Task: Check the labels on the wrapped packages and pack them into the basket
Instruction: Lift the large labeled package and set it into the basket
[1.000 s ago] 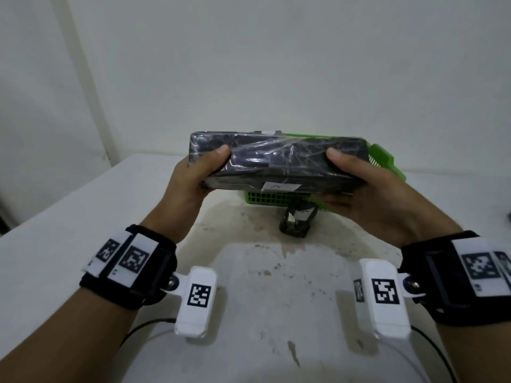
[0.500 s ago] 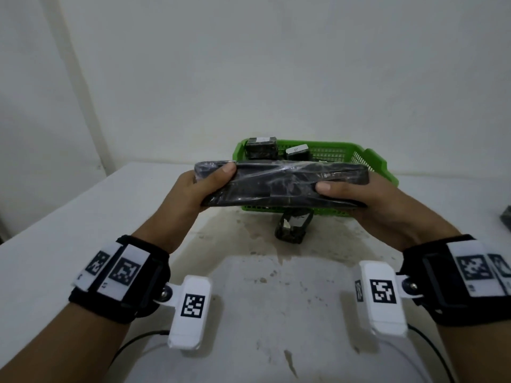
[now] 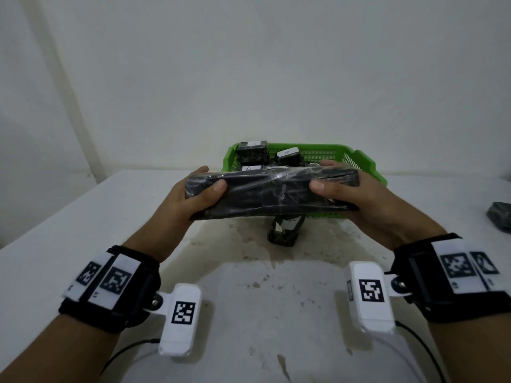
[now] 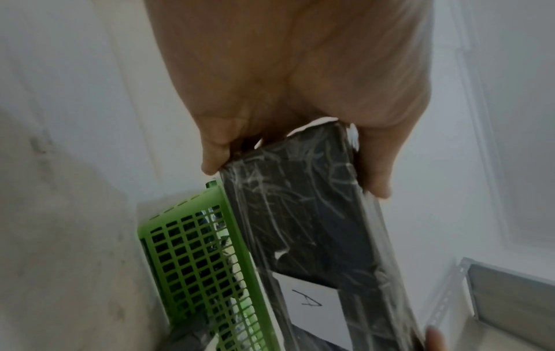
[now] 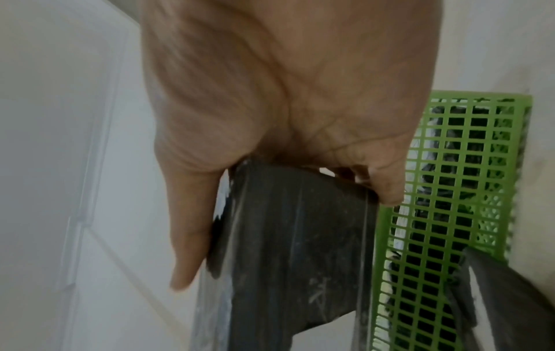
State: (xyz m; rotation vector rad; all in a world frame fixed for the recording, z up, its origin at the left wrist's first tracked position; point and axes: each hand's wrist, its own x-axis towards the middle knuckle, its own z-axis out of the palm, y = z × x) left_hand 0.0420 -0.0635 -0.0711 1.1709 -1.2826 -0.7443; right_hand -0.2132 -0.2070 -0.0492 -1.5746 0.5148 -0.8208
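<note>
Lowered and tipped flatter since a second ago, now level in front of the green basket [image 3: 362, 161], no longer covering it: one long black wrapped package [image 3: 271, 194].

Head view: gripped at its two ends by left hand [image 3: 190, 200] and right hand [image 3: 367, 200], thumbs on top, fingers beneath. Counted in the basket: two small dark labelled packages [image 3: 253, 153] standing at the back left, plus one white label lying lower (its package mostly hidden). One more small wrapped package [image 3: 284, 230] on the stained white table [image 3: 249, 299], just before the basket; one dark bundle [image 3: 500, 217] at the far right edge. Plain white walls behind.

Left wrist view: left hand [image 4: 300, 83] clamped round the package end [image 4: 300, 201]; one white label [image 4: 306, 299] on its face, mark like "A"; basket mesh [image 4: 192, 261] alongside.

Right wrist view: right hand [image 5: 285, 95] clasping the other end [image 5: 300, 237], basket wall [image 5: 450, 190] just beside.
</note>
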